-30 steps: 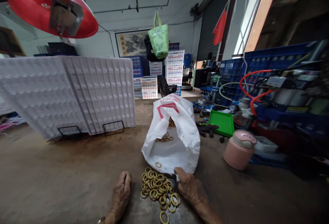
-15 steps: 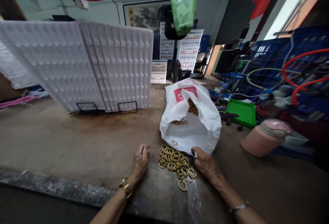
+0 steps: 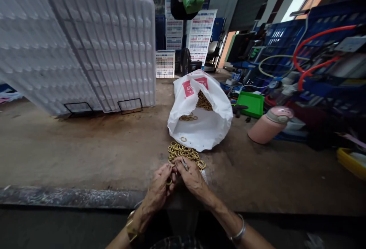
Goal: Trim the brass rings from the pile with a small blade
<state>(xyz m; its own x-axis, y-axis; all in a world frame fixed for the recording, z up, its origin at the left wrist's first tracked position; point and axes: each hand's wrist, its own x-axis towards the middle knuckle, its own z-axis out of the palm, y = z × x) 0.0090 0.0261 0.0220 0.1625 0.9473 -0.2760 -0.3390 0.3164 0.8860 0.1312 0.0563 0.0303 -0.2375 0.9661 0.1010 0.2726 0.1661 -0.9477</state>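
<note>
My left hand (image 3: 160,183) is closed at the table's front edge, pinching a brass-coloured ring (image 3: 168,181). Right beside it, with fingertips meeting, my right hand (image 3: 192,178) is closed around a small tool with a grey metal part (image 3: 185,164); its kind is hard to make out. Just beyond both hands lies a loose pile of brass-coloured rings (image 3: 183,152), partly covered by my fingers. Behind the pile, a white plastic bag (image 3: 200,132) with red print lies on its side, mouth facing me, and more rings (image 3: 203,101) show inside.
Ribbed white plastic trays (image 3: 122,50) stand upright in black wire holders (image 3: 130,106) at the left. To the right are a pink bottle (image 3: 265,127), a green tray (image 3: 251,103) and orange hoses (image 3: 303,74). A yellow container (image 3: 351,164) sits at the far right.
Both hands have come together nearer me, from either side of the ring pile. A ring is now in my left fingers. The view has tilted down and shifted right.
</note>
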